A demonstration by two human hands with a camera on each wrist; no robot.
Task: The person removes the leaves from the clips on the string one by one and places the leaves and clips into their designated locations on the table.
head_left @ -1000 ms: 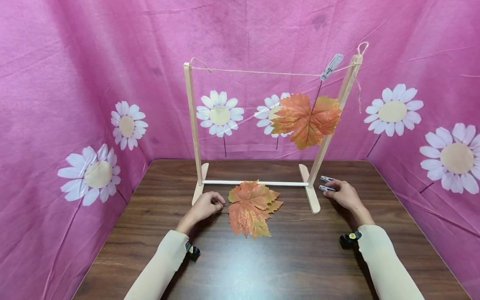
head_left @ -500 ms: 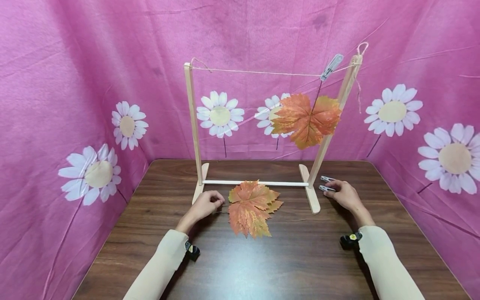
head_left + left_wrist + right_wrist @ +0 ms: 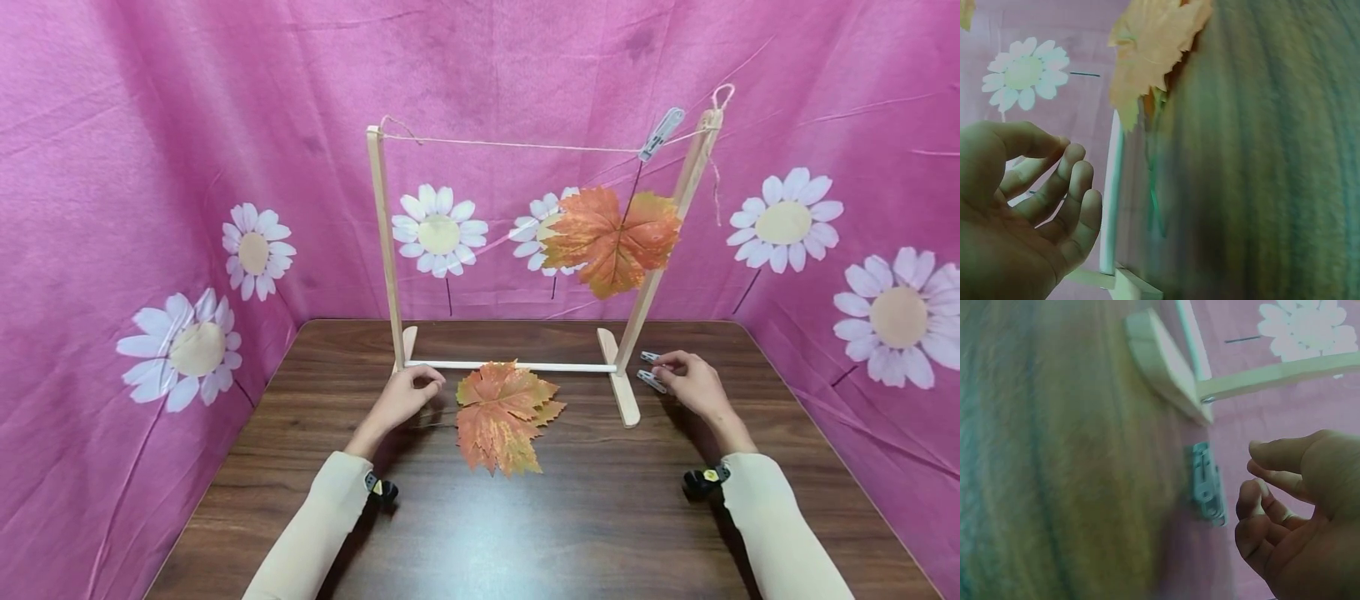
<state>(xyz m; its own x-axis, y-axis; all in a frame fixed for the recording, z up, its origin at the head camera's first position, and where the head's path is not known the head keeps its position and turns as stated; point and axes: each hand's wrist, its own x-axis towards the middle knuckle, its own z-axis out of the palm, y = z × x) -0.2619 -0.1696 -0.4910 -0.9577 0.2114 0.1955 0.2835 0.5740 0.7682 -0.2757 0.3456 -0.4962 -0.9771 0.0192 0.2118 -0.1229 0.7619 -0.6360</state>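
Observation:
My left hand [image 3: 403,395] hovers just left of some overlapping orange-green artificial leaves [image 3: 501,417] on the table. Its fingers are loosely bent and hold nothing; in the left wrist view, the thin leaf stems [image 3: 1154,187] lie apart from the fingertips. On the right, my right hand [image 3: 696,385] is bent over two grey clothespins, one nearer [image 3: 651,381] and one farther [image 3: 649,357]. The right wrist view shows a gap between its relaxed fingers and a clothespin [image 3: 1207,484]. Another orange leaf [image 3: 611,242] hangs by its stem from a clothespin [image 3: 662,135] on the string.
A wooden frame [image 3: 388,250] stands toward the back of the brown table [image 3: 480,533], with a string [image 3: 517,145] tied between its posts and a white rod [image 3: 570,367] low down. A pink flowered cloth [image 3: 480,75] hangs behind and at both sides.
My left hand has drawn up and slightly left, away from the leaf stems. The right hand has lifted a little off the clothespins, and the nearer clothespin has turned slightly.

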